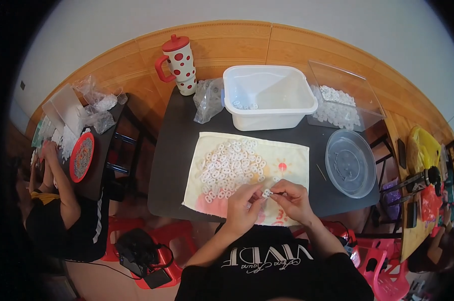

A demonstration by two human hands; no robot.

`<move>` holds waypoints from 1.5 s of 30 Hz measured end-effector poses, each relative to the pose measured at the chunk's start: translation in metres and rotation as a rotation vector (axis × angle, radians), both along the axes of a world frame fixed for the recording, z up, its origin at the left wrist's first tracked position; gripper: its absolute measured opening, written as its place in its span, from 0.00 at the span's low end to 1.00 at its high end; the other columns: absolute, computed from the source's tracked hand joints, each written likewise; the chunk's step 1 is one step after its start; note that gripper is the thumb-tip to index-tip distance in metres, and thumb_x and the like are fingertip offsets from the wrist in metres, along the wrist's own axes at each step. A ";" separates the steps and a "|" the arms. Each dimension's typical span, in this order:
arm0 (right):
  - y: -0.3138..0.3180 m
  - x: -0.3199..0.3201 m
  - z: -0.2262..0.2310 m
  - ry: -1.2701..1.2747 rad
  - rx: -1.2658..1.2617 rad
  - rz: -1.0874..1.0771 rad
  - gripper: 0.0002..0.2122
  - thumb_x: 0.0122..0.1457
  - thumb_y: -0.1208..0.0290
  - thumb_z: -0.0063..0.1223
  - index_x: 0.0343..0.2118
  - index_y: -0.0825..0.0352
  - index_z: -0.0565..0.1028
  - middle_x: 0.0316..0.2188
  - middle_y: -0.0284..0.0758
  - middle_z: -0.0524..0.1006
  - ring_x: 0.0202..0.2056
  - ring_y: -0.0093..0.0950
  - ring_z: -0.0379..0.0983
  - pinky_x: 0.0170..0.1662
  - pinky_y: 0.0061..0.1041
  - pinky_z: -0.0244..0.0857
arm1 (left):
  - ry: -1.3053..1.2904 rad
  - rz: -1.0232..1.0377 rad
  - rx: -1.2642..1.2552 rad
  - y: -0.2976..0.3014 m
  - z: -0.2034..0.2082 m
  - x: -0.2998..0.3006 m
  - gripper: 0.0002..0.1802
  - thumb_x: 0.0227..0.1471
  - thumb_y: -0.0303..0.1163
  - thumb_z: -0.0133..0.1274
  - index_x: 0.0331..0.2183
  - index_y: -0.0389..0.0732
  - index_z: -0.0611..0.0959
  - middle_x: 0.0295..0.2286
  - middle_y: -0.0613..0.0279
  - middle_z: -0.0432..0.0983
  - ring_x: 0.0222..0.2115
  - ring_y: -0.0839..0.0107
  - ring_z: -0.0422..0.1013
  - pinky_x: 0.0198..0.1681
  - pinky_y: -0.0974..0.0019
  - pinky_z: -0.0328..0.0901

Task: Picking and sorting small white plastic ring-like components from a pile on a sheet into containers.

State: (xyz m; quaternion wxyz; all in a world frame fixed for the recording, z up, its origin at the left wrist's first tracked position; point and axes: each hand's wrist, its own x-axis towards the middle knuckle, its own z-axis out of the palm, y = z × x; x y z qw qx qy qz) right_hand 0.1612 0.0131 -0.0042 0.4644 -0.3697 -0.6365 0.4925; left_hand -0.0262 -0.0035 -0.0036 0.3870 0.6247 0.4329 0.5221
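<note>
At the black table point(171, 173), the near edge is crowded by the towel point(298, 163) (bare room's found leftward, though). Over it, a small white piece point(266, 192) is pinched by left hand point(244, 204) and right hand point(295, 200); white pile point(232, 163) and tub point(272, 122) are set beyond.

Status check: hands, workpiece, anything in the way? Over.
Left hand pinching white two-holed piece; right hand at its edge, grip unclear. Pile of similar pieces on cream towel, beyond left hand. No obstruction seen at hands.
</note>
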 end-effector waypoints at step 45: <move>0.004 0.000 -0.001 -0.549 0.652 0.145 0.12 0.35 0.84 0.54 0.28 0.72 0.76 0.31 0.38 0.73 0.32 0.37 0.70 0.35 0.32 0.66 | 0.542 -0.148 0.329 0.008 0.000 -0.005 0.09 0.34 0.17 0.53 0.25 0.35 0.76 0.27 0.56 0.68 0.29 0.54 0.66 0.29 0.57 0.65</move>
